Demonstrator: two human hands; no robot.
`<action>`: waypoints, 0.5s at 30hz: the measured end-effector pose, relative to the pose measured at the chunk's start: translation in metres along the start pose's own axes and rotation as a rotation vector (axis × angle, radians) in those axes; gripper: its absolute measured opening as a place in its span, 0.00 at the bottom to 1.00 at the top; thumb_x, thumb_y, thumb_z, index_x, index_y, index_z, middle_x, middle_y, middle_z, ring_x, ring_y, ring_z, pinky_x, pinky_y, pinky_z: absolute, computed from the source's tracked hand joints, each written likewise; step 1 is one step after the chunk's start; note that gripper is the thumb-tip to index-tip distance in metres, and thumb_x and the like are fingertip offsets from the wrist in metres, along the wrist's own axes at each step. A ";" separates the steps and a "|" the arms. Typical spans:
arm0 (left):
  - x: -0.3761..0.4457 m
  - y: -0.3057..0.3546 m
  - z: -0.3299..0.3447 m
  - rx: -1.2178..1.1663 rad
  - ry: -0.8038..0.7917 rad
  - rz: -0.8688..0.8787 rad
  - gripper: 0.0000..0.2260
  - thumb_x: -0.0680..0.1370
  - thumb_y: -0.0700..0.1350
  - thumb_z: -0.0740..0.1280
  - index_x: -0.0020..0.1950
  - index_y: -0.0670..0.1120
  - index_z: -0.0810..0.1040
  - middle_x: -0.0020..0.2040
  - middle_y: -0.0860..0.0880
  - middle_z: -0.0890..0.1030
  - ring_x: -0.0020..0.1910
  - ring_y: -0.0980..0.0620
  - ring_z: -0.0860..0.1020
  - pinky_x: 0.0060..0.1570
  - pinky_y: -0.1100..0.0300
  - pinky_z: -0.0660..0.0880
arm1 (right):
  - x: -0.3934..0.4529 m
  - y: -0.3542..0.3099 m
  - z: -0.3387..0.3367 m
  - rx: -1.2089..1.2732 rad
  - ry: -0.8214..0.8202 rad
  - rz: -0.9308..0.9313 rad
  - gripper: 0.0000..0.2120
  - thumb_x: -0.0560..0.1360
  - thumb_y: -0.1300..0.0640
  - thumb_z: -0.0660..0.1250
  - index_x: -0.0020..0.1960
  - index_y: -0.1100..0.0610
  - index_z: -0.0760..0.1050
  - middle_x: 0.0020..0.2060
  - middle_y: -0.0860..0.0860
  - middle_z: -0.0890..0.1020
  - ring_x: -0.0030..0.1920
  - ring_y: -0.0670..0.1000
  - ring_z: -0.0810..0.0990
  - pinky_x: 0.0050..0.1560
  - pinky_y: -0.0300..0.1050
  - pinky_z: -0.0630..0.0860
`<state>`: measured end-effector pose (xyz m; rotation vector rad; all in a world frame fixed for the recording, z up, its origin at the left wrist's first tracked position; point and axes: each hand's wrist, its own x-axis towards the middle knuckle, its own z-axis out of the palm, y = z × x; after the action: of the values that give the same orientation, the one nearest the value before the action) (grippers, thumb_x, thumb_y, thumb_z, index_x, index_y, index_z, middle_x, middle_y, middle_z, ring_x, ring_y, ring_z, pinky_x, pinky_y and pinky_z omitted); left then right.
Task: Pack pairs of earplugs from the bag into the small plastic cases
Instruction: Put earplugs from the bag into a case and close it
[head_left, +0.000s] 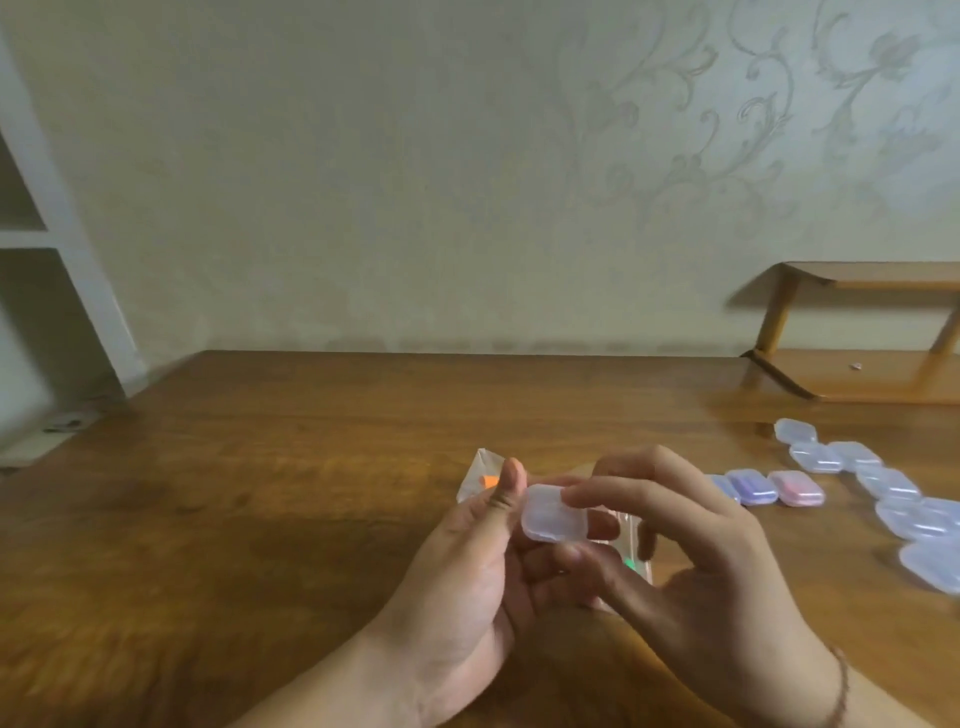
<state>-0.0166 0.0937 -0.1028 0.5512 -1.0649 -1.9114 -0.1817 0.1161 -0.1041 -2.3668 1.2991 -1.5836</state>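
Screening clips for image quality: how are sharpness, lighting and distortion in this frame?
Head view: soft throughout, dim warm light; the clear case held by the left hand and right hand lacks crisp edges; the cases at right smear toward the frame edge; wide-angle bending curves the white shelf; faint sheen on the table.

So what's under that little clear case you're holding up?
Under the clear case lies a clear plastic bag on the table, with an orange earplug and a green one peeking out. Both hands, left hand and right hand, cover the rest of it.
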 end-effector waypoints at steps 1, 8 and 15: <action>0.001 0.000 0.000 -0.011 0.000 -0.008 0.23 0.76 0.59 0.61 0.50 0.42 0.86 0.48 0.40 0.84 0.37 0.50 0.82 0.40 0.56 0.82 | 0.000 0.001 0.001 -0.067 0.022 -0.035 0.09 0.73 0.46 0.70 0.52 0.45 0.80 0.47 0.43 0.79 0.45 0.47 0.79 0.38 0.37 0.74; 0.003 -0.005 -0.007 -0.143 -0.169 -0.023 0.25 0.70 0.47 0.79 0.63 0.38 0.79 0.53 0.39 0.83 0.51 0.46 0.83 0.57 0.52 0.79 | 0.002 0.001 -0.009 -0.029 0.116 -0.086 0.08 0.75 0.51 0.68 0.54 0.50 0.79 0.46 0.43 0.81 0.44 0.43 0.78 0.41 0.37 0.73; 0.007 -0.005 -0.007 -0.173 -0.060 0.034 0.24 0.54 0.37 0.86 0.48 0.41 0.84 0.52 0.34 0.83 0.45 0.39 0.85 0.44 0.50 0.84 | 0.000 0.000 -0.011 0.060 0.042 -0.045 0.05 0.73 0.56 0.69 0.48 0.49 0.78 0.46 0.42 0.85 0.41 0.44 0.83 0.36 0.42 0.78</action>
<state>-0.0178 0.0860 -0.1103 0.3779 -0.9300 -1.9775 -0.1906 0.1210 -0.0989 -2.3560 1.1956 -1.6680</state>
